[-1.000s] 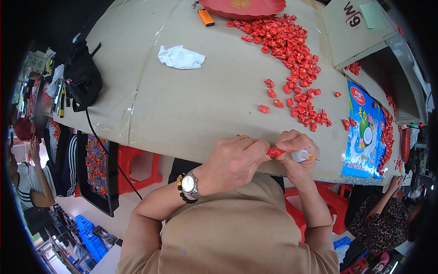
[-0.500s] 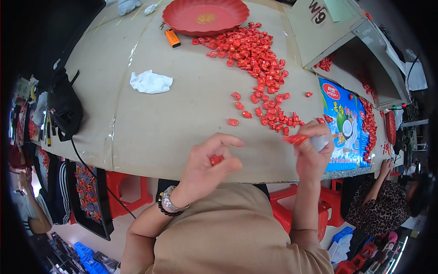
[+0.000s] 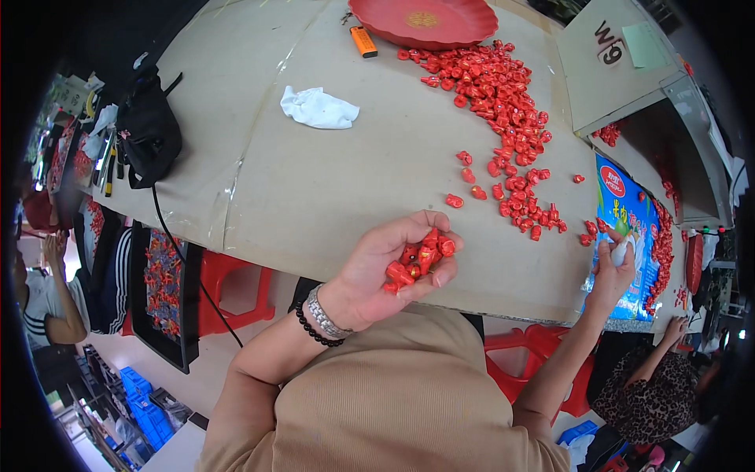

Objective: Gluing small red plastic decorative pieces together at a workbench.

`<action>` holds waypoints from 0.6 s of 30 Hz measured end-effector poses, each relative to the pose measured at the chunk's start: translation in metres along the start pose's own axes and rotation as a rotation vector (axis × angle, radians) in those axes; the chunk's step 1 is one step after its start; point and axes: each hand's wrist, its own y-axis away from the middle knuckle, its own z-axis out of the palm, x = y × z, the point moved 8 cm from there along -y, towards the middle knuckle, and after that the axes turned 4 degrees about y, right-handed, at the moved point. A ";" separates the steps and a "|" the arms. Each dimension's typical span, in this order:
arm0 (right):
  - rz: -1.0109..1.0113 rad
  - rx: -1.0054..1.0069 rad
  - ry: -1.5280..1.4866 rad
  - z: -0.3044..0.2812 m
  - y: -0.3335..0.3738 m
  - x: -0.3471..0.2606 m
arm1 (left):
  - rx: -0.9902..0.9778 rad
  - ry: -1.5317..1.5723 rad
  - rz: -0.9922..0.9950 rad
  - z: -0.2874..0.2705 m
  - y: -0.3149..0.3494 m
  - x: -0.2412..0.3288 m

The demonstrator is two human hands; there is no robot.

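Cardboard sheeting covers the table (image 3: 314, 197) that fills the view ahead of both hands. Palm up and cupped half open just above its near edge, the left hand (image 3: 393, 263) cradles a small heap of red wrapped candies (image 3: 417, 258) against curled fingers. Off to its right, the right hand (image 3: 613, 263) is closed around a small white object (image 3: 621, 250) and rests on a blue printed bag (image 3: 629, 236) lying flat at the table's right edge. Beyond the two hands, a long trail of loose red candies (image 3: 511, 118) runs away to a red scalloped plate (image 3: 425, 20), whose contents cannot be made out; an orange lighter (image 3: 363, 41) lies just left of it. Farther left of the trail sits a crumpled white cloth (image 3: 318, 108). Right of the trail, an open grey box (image 3: 668, 126) shows a few red pieces inside.
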 end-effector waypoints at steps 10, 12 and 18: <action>-0.045 -0.477 -0.594 0.061 0.056 -0.090 | -0.078 -0.033 0.014 -0.002 -0.004 -0.004; -0.079 -0.567 -0.544 0.073 0.070 -0.099 | -0.024 -0.077 0.032 -0.003 -0.004 -0.001; -0.224 -0.651 -0.500 0.093 0.093 -0.126 | -0.040 -0.112 0.052 0.003 0.001 0.004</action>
